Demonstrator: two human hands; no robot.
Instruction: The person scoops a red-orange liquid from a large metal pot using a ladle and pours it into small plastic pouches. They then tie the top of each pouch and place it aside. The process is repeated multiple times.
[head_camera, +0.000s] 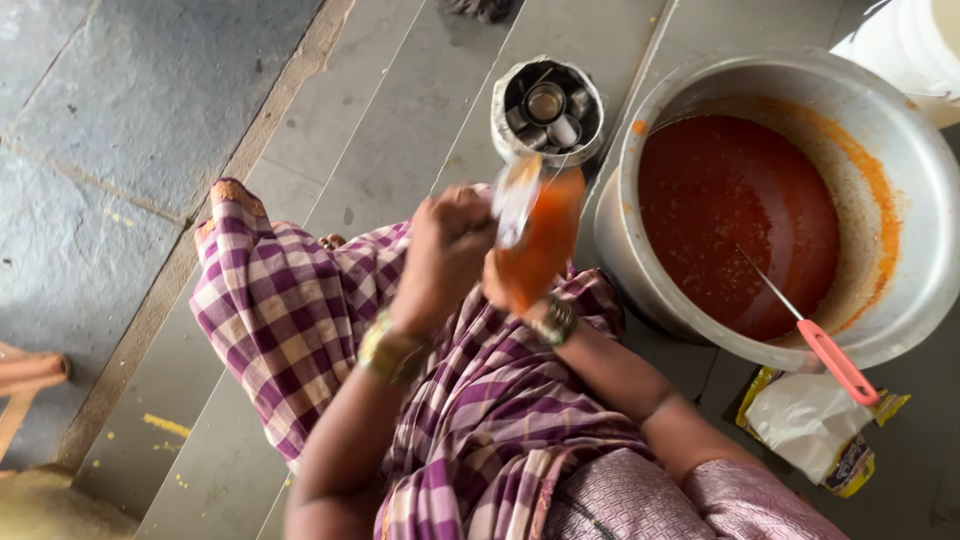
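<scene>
Bag of orange sauce, clear plastic, hangs above the checked lap just beside a big metal pot of red sauce. Left hand pinches its top; right hand grasps it from behind. A round metal tin stands near. A pink-handled ladle leans in the pot.

The floor on the left lies bare, wide room for a hand to pass. On the right the pot of red sauce blocks the way, a ladle leaning over its near rim. A tin stands just left of the pot, with little gap between. Packets crowd the floor near right.
</scene>
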